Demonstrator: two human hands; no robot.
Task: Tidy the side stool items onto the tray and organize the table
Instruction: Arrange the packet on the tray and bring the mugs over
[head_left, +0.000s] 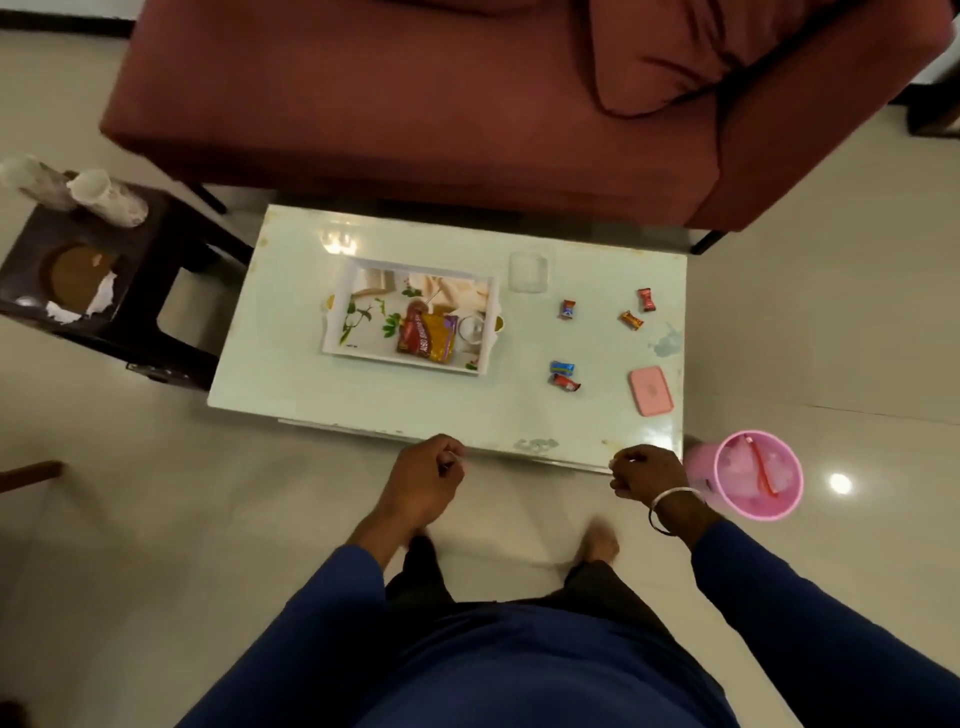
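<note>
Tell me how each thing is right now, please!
Tray: on the table, holding a snack packet and a cup.
Snack packet: lying flat in the tray.
Candies: scattered loose on the table, outside the tray.
Pink case: closed, flat near the table's corner.
Mugs: tipped over on the side stool.
Pink bin: upright on the floor.
Left hand: loosely curled.
Right hand: loosely curled.

Only the red and yellow snack packet (427, 339) lying in the tray (337, 312) is showing print — white lettering running upside down, too blurred to read. The candy wrappers' (569, 308) markings are staying illegible — too small.
</note>
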